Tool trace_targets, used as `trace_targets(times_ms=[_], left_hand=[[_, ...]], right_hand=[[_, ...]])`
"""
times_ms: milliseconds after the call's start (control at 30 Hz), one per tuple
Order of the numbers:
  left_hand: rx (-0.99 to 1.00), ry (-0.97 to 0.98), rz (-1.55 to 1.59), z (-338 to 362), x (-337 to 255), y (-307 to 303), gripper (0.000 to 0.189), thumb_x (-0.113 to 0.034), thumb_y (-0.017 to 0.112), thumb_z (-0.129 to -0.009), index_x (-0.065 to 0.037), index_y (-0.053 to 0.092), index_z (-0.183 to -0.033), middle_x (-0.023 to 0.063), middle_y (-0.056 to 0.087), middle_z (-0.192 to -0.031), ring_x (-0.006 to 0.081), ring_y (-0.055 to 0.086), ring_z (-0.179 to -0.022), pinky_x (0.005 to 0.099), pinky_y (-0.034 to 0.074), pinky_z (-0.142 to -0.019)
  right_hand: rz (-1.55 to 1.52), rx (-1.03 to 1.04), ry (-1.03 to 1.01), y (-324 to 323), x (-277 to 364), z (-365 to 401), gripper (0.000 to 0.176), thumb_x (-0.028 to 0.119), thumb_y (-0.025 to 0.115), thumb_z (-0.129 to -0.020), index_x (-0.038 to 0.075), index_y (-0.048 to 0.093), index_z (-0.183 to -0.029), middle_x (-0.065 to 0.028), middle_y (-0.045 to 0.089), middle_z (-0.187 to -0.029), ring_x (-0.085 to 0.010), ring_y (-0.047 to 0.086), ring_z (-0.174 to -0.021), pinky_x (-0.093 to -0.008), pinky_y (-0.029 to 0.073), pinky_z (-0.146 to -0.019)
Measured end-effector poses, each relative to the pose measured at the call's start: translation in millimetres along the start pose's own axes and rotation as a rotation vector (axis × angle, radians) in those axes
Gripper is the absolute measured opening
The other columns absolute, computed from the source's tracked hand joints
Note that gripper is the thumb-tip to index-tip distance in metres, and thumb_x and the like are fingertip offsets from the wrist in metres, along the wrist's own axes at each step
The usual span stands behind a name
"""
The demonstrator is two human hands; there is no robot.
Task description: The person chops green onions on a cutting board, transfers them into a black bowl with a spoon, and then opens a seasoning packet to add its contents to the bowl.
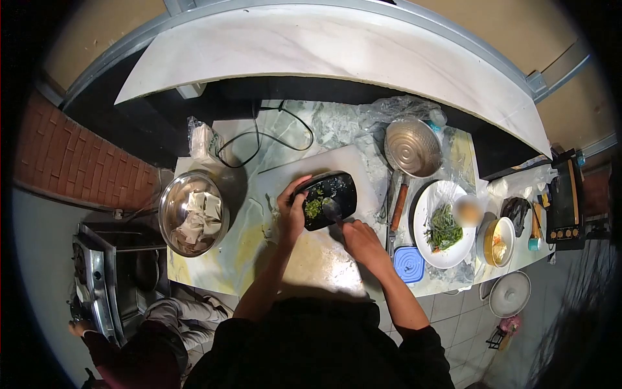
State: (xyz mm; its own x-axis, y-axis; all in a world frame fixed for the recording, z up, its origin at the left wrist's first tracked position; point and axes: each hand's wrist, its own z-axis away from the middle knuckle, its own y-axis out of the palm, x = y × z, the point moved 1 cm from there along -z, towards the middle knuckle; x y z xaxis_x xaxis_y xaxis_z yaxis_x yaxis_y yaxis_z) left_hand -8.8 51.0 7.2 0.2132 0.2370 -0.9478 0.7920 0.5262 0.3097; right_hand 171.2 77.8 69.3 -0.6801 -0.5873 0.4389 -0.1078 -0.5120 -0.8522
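My left hand (291,209) grips the left side of a black bowl (345,188), its fingers closed around the rim. The bowl is tilted over the near part of a white cutting board (364,178). Chopped greens (313,207) lie inside, with small bits stuck to the dark walls. In my right hand (363,241) is a spoon (332,209), its head down among the greens. Part of the spoon's handle is hidden by my fingers.
A steel bowl (166,223) with pale folded pieces stands left. A saucepan (414,148), a white plate (447,260) of greens, a blue lid (409,264) and a yellow container (494,243) are right. A black cable (285,145) lies behind. Another person (152,347) is lower left.
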Motion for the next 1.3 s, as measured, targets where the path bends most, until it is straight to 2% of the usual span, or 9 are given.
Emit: trace_targets(times_ms=[167,233,567,667,833,1067,1167,1233,1300], left_hand=[[-0.036,0.004,-0.064,3.2,-7.0,4.6,0.033,0.003,0.044,-0.078,0.005,0.061,-0.105,0.0096,0.064,-0.1,0.0159,0.059,-0.094,0.0251,0.043,-0.087],[-0.057,0.008,-0.035,4.5,-3.7,4.0,0.034,0.004,0.044,-0.077,0.005,0.061,-0.105,0.01,0.064,-0.1,0.0162,0.059,-0.094,0.0253,0.044,-0.087],[-0.085,0.033,0.01,7.2,-1.8,-1.3,0.037,0.005,0.043,-0.074,0.006,0.061,-0.107,0.0109,0.064,-0.101,0.017,0.06,-0.094,0.0259,0.044,-0.087],[-0.086,0.014,0.025,7.7,-4.5,3.0,0.037,0.006,0.043,-0.074,0.006,0.061,-0.107,0.0108,0.064,-0.1,0.0168,0.06,-0.093,0.0257,0.044,-0.087],[-0.075,-0.021,0.014,4.3,-1.5,0.8,0.036,0.006,0.044,-0.074,0.006,0.062,-0.105,0.0105,0.065,-0.099,0.0157,0.06,-0.092,0.0246,0.044,-0.085],[-0.022,0.0,-0.006,-1.6,3.2,-1.9,0.034,0.005,0.047,-0.074,0.006,0.063,-0.104,0.0102,0.066,-0.097,0.0151,0.06,-0.089,0.0242,0.045,-0.083],[-0.015,0.015,-0.001,-1.8,-1.5,-1.1,0.033,0.005,0.048,-0.075,0.005,0.063,-0.105,0.0101,0.066,-0.097,0.0151,0.06,-0.089,0.0242,0.045,-0.083],[-0.014,0.015,0.001,0.2,-2.4,-1.4,0.033,0.005,0.048,-0.076,0.005,0.062,-0.105,0.0101,0.066,-0.098,0.015,0.06,-0.089,0.0242,0.045,-0.084],[-0.028,-0.009,0.025,-0.6,-1.5,-0.4,0.032,0.005,0.048,-0.078,0.005,0.062,-0.106,0.0099,0.065,-0.099,0.0149,0.06,-0.09,0.0242,0.045,-0.085]], right_hand=[[-0.078,0.048,0.038,6.3,1.7,-7.8,0.015,0.0,0.049,-0.078,-0.003,0.057,-0.09,-0.0272,0.059,-0.091,-0.0416,0.058,-0.092,-0.0467,0.046,-0.08],[-0.199,0.083,-0.066,25.0,-8.5,-14.4,0.033,-0.004,0.054,-0.072,0.001,0.058,-0.104,-0.0228,0.059,-0.093,-0.0399,0.056,-0.091,-0.0463,0.044,-0.081],[-0.268,-0.008,0.04,9.4,12.5,-3.1,0.034,-0.003,0.053,-0.073,0.002,0.06,-0.107,-0.0213,0.06,-0.094,-0.0394,0.055,-0.092,-0.0452,0.044,-0.079],[-0.228,0.003,-0.036,30.2,3.2,-9.6,0.033,-0.004,0.053,-0.073,0.001,0.059,-0.104,-0.0222,0.06,-0.091,-0.04,0.055,-0.092,-0.0457,0.045,-0.078],[-0.013,0.024,-0.171,21.7,14.7,-7.7,0.013,0.0,0.051,-0.073,0.0,0.058,-0.085,-0.02,0.06,-0.081,-0.0375,0.06,-0.081,-0.043,0.049,-0.07],[0.289,0.116,-0.368,10.1,-6.3,-11.4,0.011,0.007,0.053,-0.076,0.002,0.061,-0.081,-0.016,0.062,-0.079,-0.0332,0.063,-0.076,-0.0403,0.051,-0.062],[0.215,0.054,-0.275,10.9,-10.2,-8.6,0.011,0.009,0.054,-0.079,0.002,0.061,-0.081,-0.0168,0.062,-0.079,-0.0333,0.063,-0.076,-0.0417,0.051,-0.064],[-0.013,-0.047,-0.028,6.7,-8.7,-5.6,0.013,0.012,0.053,-0.083,0.001,0.061,-0.083,-0.0186,0.061,-0.08,-0.036,0.062,-0.077,-0.0444,0.049,-0.068],[-0.066,-0.132,-0.022,18.3,-18.6,-5.9,0.013,0.013,0.054,-0.085,0.001,0.059,-0.084,-0.022,0.059,-0.074,-0.0395,0.059,-0.075,-0.0465,0.047,-0.066]])
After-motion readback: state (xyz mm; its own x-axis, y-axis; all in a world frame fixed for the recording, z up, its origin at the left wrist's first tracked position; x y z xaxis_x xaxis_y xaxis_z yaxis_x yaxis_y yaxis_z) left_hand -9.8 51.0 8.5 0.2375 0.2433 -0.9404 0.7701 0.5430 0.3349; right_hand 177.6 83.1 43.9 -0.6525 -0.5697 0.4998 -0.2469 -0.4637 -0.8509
